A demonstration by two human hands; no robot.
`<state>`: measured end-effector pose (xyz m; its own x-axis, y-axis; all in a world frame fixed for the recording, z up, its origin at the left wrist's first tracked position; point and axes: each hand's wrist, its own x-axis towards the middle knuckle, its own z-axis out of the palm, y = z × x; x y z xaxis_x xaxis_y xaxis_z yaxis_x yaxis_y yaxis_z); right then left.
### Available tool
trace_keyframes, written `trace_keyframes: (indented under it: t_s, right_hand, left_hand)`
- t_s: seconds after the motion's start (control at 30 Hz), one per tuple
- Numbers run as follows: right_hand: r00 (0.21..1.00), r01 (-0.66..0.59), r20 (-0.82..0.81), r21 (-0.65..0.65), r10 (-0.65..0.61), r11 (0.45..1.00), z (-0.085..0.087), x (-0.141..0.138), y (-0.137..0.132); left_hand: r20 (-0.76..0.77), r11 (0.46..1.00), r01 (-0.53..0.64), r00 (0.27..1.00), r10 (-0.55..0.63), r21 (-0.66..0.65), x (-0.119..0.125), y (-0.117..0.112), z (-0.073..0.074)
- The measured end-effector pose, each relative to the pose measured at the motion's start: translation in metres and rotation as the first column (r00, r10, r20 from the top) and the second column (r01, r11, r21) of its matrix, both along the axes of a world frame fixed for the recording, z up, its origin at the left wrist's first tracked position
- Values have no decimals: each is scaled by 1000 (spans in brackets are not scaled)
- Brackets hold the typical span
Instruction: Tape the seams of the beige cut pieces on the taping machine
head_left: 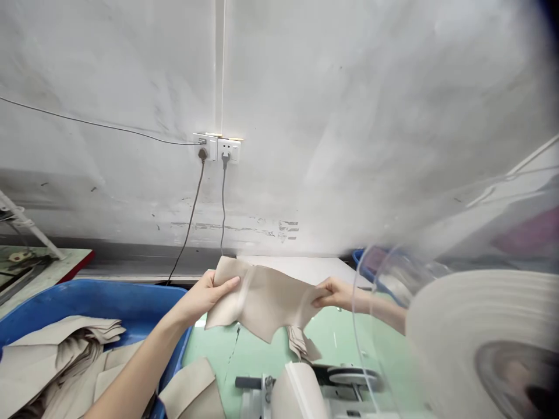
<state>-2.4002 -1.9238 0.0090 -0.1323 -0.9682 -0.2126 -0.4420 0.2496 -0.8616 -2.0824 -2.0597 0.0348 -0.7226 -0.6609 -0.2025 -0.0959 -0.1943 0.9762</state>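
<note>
1. Because the pale green tabletop (257, 358) is crowded along its near side, low-swinging work could catch there.
2. From the blue plastic tub (109, 285), loosely heaped beige pieces (39, 337) might slide if the left forearm (144, 355) brushes them.
3. The big white roll (437, 326) looms beside the right forearm (388, 311); an outward elbow could bump it.
4. On the grey metal machine (265, 393), exposed parts might snag a drooping edge.
5. The soft beige sheet (271, 297) hangs above the tabletop, pinched at opposite ends by the fingers of the left hand (213, 293) and right hand (336, 293); uneven tension could crease it.
6. Beneath, the small beige stack (299, 343) could get knocked; I can't tell whether they touch.
</note>
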Motion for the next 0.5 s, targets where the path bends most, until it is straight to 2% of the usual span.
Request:
trace_keyframes:
  t_s: [0.07,0.1,0.17,0.23,0.33,0.37,0.43,0.47,0.5]
  right_hand:
    - [994,-63,92,111,53,992,1,-13,-14]
    - [990,-87,122,164,67,983,-3,-17,-24]
    - [991,-80,125,258,49,963,-19,-23,-49]
    - [999,-6,50,347,-12,938,-43,-27,-76]
    - [982,168,-151,409,-115,897,-74,-30,-103]
    - [971,203,-203,400,-130,894,-78,-30,-106]
    - [960,211,-251,362,-123,908,-73,-31,-100]
    - [962,191,-250,335,-108,923,-64,-31,-91]
    - [966,166,-240,301,-93,939,-53,-30,-79]
  left_hand:
    - [-30,994,-66,997,69,82,-3,-16,-38]
    - [-4,992,-97,995,97,81,-9,-26,-59]
    - [124,989,-145,982,145,-8,-22,-50,-99]
    - [278,972,-187,935,221,-142,-31,-73,-132]
    - [398,935,-216,861,318,-280,-23,-87,-165]
    - [421,929,-185,851,314,-319,-15,-83,-173]
    - [458,936,-51,862,218,-350,5,-61,-188]
    - [495,929,81,861,118,-362,16,-46,-196]
    - [555,891,249,832,4,-380,28,-28,-203]
